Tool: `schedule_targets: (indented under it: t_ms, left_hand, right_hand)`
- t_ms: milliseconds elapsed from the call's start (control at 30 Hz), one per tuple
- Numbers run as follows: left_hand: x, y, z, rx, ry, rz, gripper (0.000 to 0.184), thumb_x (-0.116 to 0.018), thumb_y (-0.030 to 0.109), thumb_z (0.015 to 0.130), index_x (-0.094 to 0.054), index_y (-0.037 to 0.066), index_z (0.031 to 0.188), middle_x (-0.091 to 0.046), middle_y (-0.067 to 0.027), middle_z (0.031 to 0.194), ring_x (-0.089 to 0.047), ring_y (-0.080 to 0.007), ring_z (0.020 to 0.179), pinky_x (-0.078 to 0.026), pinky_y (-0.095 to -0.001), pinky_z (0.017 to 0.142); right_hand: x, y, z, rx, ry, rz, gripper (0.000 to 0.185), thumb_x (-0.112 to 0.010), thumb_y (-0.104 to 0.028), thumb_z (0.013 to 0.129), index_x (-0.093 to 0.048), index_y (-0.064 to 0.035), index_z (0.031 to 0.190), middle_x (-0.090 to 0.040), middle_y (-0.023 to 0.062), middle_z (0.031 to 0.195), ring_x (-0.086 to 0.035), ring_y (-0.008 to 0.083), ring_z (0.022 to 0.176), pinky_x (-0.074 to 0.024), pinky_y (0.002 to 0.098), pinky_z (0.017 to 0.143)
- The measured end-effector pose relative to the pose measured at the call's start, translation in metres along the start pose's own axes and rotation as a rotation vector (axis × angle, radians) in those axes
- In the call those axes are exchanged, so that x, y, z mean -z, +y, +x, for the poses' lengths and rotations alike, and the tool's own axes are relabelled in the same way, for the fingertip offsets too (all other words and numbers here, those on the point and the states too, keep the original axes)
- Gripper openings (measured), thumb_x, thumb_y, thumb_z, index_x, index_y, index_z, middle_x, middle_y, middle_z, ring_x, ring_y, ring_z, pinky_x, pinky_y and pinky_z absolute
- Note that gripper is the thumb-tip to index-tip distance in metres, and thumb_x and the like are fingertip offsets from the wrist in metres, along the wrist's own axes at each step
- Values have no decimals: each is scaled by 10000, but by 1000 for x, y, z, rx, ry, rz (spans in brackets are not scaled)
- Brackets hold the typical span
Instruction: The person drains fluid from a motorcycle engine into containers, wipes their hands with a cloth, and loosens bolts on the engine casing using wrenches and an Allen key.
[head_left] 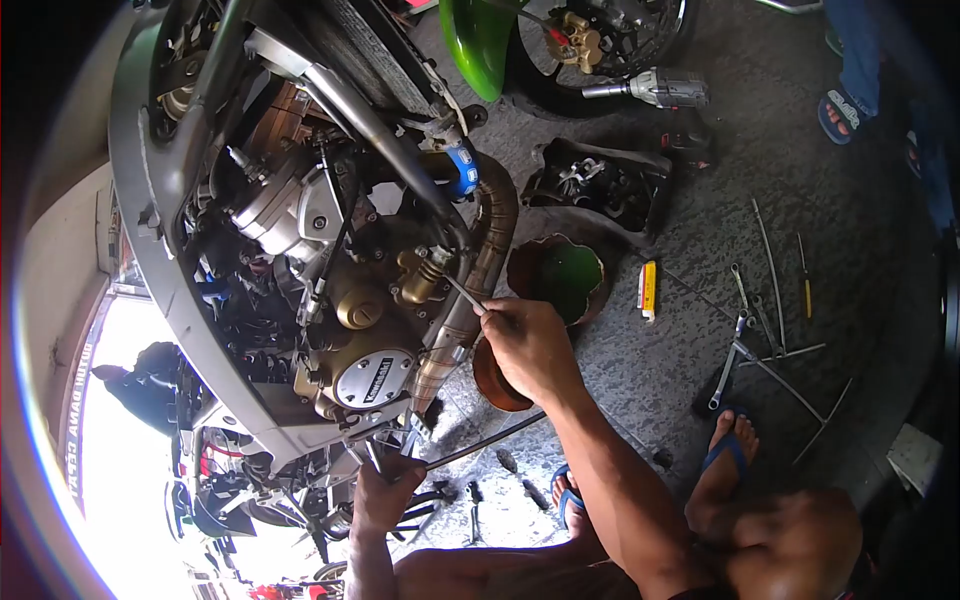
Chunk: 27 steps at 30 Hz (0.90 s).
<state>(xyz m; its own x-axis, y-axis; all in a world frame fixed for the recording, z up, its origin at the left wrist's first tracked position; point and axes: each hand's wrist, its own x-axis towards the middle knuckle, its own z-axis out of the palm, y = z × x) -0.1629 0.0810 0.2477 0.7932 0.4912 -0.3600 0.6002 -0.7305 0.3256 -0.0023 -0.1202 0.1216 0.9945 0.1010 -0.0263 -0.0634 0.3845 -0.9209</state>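
My R hand, fingers closed snugly around a slim metal rod, aims it at the brass-coloured housing on the eng.; from my remote feed I can't tell if the tip touches. Step in hand, I'd judge: rod work at that housing; next move prob. calls for a steady tip, kept in line. My L hand curls by metal parts below the round Kawasaki cover; can't tell what, if anything, it grips. Beyond the R hand, a tub w/ green inside stands nr. the exhaust pipe; farther out, spanners, a small yellow box & a silver power tool lie on the floor.
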Motion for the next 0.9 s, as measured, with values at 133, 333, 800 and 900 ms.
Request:
schedule_targets:
  t_ms: [133, 333, 800, 900]
  left_hand:
    - [11, 6, -12, -17, 67, -23, 226, -685, 226, 806, -704, 6, 858, -613, -17, 620, -528, -77, 555, -411, -264, 510]
    - [37, 6, -38, -47, 331, -335, 209, -681, 184, 783, -669, -25, 789, -516, 12, 550, -431, -59, 457, -318, -239, 432]
    - [60, 2, -61, -329, 342, -656, 177, -713, 130, 732, -599, -1, 760, -475, 6, 553, -375, -60, 409, -283, -209, 384]
    - [59, 6, -61, -325, 333, -636, 180, -713, 133, 734, -596, 0, 761, -479, 4, 562, -378, -63, 413, -288, -212, 386]
  right_hand:
    - [2, -15, 7, -380, -101, 522, 189, -582, -119, 904, -632, 23, 790, -520, 7, 584, -407, 40, 484, -325, 240, 428]
    - [-9, -14, 23, -183, -67, 246, 163, -611, -120, 891, -619, -27, 758, -459, -29, 540, -338, 40, 398, -200, 222, 331]
    - [9, -25, 19, -390, -183, 415, 138, -675, -162, 853, -586, -62, 882, -485, -28, 584, -349, 14, 378, -239, 181, 338]
    - [8, -24, 18, -371, -167, 398, 133, -673, -158, 852, -585, -60, 868, -488, -25, 586, -356, 17, 383, -241, 182, 337]
